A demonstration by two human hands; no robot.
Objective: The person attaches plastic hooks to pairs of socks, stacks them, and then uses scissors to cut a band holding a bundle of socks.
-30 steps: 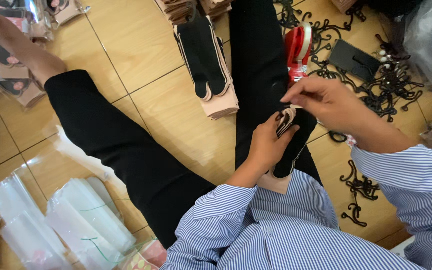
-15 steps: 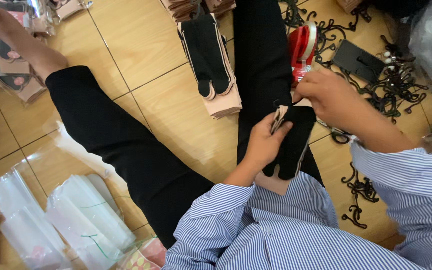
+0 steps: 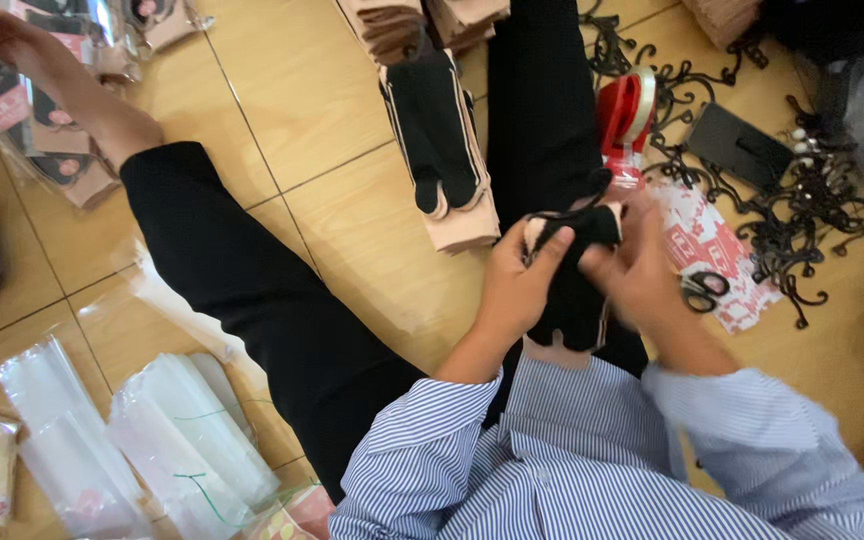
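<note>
Head view | left hand point(image 3: 517, 290) and right hand point(image 3: 637, 275) both grasp black sock point(image 3: 572, 290) (over lap) | scissors point(image 3: 702, 290) just beside.

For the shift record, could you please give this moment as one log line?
left hand: grips black sock | right hand: grips same sock | nearby: sock stack, red tape dispenser, scissors, black hooks

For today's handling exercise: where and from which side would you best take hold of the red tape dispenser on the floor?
Probably the red tape dispenser is best gripped across its round red body from above: it stands upright on the floor, its top clear, with black hooks crowding its right side.
</note>
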